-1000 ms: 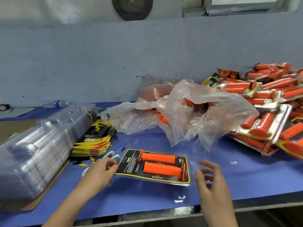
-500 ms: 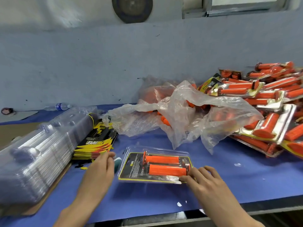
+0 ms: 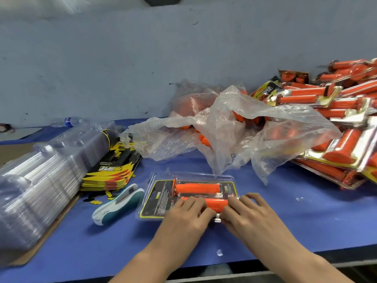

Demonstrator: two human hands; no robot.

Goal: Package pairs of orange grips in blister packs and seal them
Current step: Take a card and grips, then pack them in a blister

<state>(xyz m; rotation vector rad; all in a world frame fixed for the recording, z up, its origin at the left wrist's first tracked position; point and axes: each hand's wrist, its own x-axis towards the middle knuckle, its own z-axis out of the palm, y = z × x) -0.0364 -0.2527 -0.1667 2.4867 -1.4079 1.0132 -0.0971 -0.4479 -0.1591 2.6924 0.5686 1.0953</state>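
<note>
A clear blister pack (image 3: pixel 161 196) with a black and yellow card lies on the blue table (image 3: pixel 306 221) in front of me. Two orange grips sit in it: the far grip (image 3: pixel 196 187) is in full view, while my fingers partly cover the near grip (image 3: pixel 216 202). My left hand (image 3: pixel 183 219) and my right hand (image 3: pixel 251 217) lie side by side over the pack's near edge. Fingers rest on top of the near grip and both thumbs pinch the clear rim.
A white and teal stapler (image 3: pixel 118 205) lies left of the pack. Further left are a stack of printed cards (image 3: pixel 114 170) and a tall stack of clear blister shells (image 3: pixel 40 180). A crumpled plastic bag (image 3: pixel 234 129) holds loose grips. Finished packs (image 3: pixel 336 129) are piled at the right.
My left hand left the stapler and moved right onto the pack. My right hand slid along the near edge to meet it. The camera has tilted down and closer.
</note>
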